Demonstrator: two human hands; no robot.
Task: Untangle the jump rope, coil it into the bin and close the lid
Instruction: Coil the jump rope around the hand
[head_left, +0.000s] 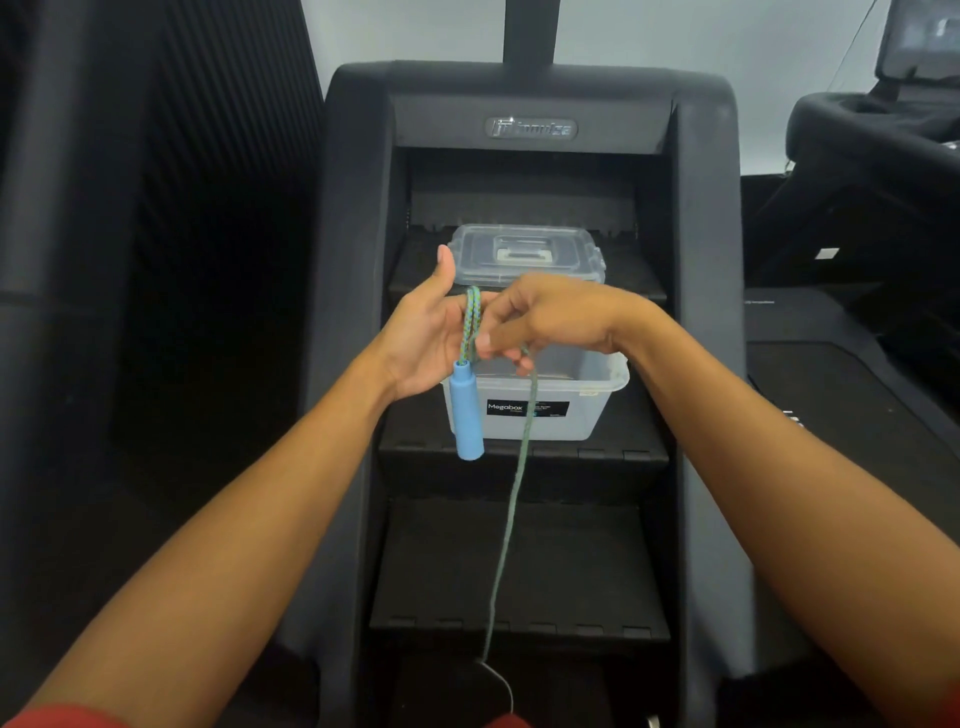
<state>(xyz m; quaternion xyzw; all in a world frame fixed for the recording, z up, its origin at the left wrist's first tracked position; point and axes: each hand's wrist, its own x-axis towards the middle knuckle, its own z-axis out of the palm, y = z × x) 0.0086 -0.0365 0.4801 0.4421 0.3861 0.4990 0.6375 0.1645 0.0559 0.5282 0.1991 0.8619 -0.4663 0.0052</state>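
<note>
A green-blue braided jump rope (511, 499) runs from my hands down toward the floor. Its blue handle (466, 413) hangs below my left hand (426, 338), which has the rope looped over its fingers with the thumb up. My right hand (545, 319) pinches the rope just right of that loop. Behind my hands a clear plastic bin (587, 410) with a black Megabox label stands on a black step. Its clear lid (524, 249) rests behind it on a higher step. The bin's inside is hidden by my hands.
The bin sits on a black stair-climber machine (519, 130) with several steps (519, 571). Dark machines stand at left (156, 260) and right (857, 364). A thin white cable (501, 686) curves near the floor below the rope.
</note>
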